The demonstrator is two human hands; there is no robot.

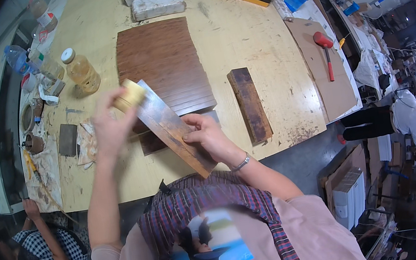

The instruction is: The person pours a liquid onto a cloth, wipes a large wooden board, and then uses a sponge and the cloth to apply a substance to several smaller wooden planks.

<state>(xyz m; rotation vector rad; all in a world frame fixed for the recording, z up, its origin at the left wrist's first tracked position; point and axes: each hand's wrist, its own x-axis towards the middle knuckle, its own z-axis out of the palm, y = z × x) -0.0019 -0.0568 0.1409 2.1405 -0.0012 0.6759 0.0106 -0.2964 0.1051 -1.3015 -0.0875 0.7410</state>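
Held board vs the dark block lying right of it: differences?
Pose: the held board slants in the right hand, a yellow roll in the left hand at its upper end; the dark block lies untouched on the table.
Surface: the held board catches a bright sheen toward its upper end; the dark block looks duller and blotchy.
Shared: both are long, narrow and brownish.

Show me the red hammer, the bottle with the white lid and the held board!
Red hammer [327, 56]: head view, on its handle.
Bottle with white lid [83, 75]: head view, on its body.
Held board [168, 123]: head view, on its flat face.
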